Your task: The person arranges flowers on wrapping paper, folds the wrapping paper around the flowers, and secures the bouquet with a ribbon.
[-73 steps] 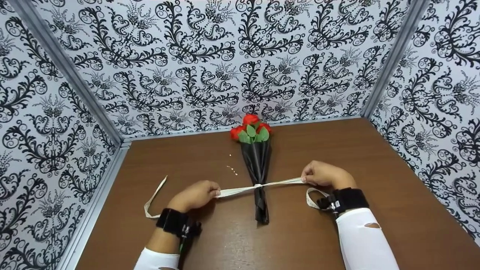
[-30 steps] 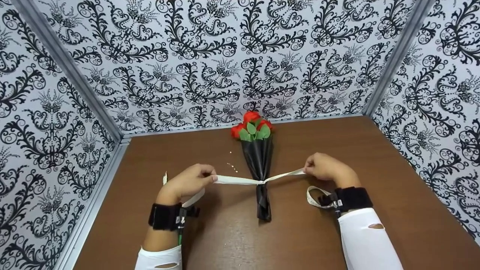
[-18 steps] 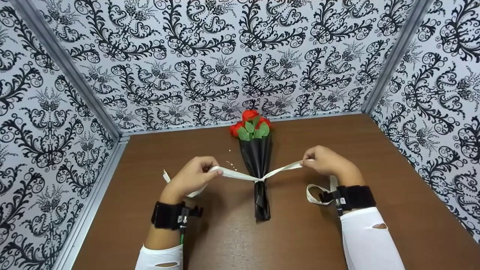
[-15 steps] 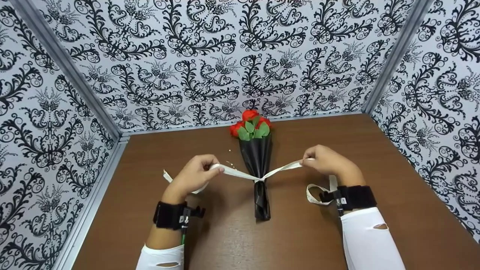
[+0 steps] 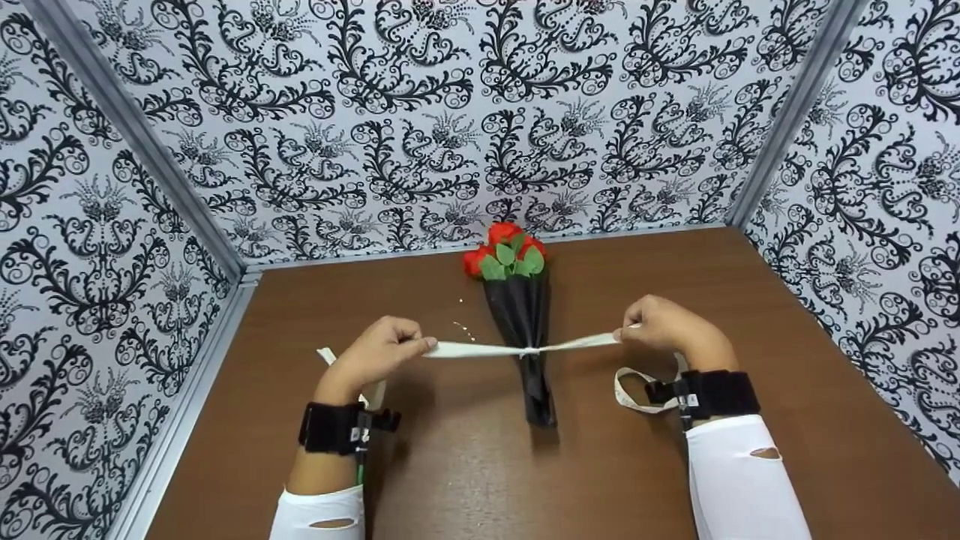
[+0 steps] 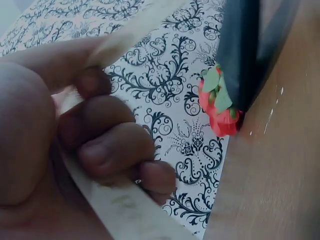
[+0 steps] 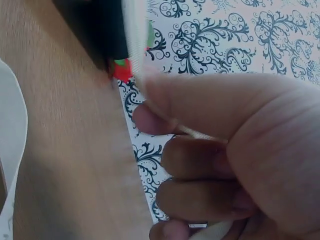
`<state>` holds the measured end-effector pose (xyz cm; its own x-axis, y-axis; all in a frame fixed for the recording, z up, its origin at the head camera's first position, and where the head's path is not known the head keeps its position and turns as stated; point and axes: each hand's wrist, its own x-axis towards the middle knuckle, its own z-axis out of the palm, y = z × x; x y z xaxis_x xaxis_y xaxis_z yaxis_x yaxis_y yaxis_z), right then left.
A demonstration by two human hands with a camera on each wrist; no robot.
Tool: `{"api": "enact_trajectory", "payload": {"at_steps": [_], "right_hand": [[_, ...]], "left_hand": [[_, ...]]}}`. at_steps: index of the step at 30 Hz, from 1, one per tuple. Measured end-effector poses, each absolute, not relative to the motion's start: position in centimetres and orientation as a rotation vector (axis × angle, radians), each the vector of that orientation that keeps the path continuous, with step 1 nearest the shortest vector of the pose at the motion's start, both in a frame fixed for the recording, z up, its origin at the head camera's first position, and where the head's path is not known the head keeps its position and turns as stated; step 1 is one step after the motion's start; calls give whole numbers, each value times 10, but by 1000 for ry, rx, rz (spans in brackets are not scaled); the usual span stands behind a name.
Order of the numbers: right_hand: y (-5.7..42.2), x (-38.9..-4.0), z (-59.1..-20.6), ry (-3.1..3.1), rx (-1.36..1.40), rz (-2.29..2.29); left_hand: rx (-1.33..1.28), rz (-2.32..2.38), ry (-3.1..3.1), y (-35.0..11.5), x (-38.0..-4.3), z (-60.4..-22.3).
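A bouquet of red roses (image 5: 504, 247) with green leaves, in black wrapping (image 5: 517, 307), lies near the middle of the brown table. Around its narrow part runs a cream ribbon (image 5: 480, 350), knotted at the wrap and stretched out to both sides. My left hand (image 5: 379, 356) pinches one side between thumb and curled fingers; in the left wrist view the ribbon (image 6: 135, 210) passes on through the palm. On the right, my right hand (image 5: 664, 330) pinches the other side, with the ribbon (image 7: 134, 40) running from under the thumb. Both loose tails trail near the wrists.
Small white bits (image 5: 465, 330) are scattered on the table (image 5: 465, 472) left of the bouquet. A looped ribbon tail (image 5: 626, 394) lies by the right wrist. Patterned panels (image 5: 420, 135) with grey metal edging stand at the back and both sides.
Both hands have shifted outward since half a second ago, and the slack ribbon is now nearly straight. The bouquet's lower end has swung right and its knot sits slightly farther up the view.
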<state>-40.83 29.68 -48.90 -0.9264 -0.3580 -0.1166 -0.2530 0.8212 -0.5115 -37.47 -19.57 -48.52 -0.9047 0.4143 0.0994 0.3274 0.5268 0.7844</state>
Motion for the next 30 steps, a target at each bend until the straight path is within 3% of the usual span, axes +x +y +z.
{"api": "enact_trajectory", "payload": {"at_steps": [7,14,30], "right_hand": [[296,-406,-498,2728,-370,-776],[296,-416,-512,2773,-564,-731],[296,-421,-524,2755,-503,-743]], "left_hand": [[655,1234,2585,-205,-378,-496],[610,1080,2593,-215,-384,-515],[572,1048,2520,-231,-386,-533]]}}
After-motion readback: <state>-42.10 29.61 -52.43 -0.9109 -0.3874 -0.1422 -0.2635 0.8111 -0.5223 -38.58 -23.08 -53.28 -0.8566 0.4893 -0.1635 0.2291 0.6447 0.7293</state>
